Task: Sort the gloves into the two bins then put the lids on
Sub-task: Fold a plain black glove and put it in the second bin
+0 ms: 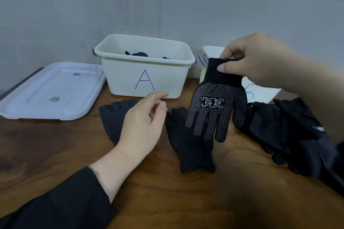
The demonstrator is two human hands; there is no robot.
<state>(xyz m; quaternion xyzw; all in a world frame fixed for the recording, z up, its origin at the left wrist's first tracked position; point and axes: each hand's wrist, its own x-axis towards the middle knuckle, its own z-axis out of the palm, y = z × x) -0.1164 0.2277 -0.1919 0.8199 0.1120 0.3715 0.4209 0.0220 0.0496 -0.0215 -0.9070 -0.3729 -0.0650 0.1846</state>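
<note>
Black knit, studded with white grip dots, hangs by its cuff from your right hand (249, 61): the dotted work glove (216, 109) dangles fingers-down in front of the second cream bin (212, 52), whose paper label shows only part of a blue letter behind the glove. Your left hand (143, 124) hovers with fingers loosely relaxed and holds nothing, just above the desk (55, 145) of dark brown wood.

The sorting looks partly done. The cream plastic bin marked "A" (145, 72), at the far middle against the grey wall, already has at least one dotted black glove (139, 54) inside. How much the right-hand bin holds cannot be told; your right hand and the held glove cover most of it.

Much is left on the desk: a black fingerless glove (111, 117) lying flat under your left hand, a plain black knit glove (189, 147) just right of it with its cuff towards you, and a heap of bulkier black gloves (288, 132) at the right edge. All of these still need a bin.

The translucent white lids (52, 91) lie stacked flat at the far left, beside bin A, and neither bin is covered yet. Both bins have grey latch handles (202, 59) that nearly meet between them. Nothing blocks the open top of bin A.
</note>
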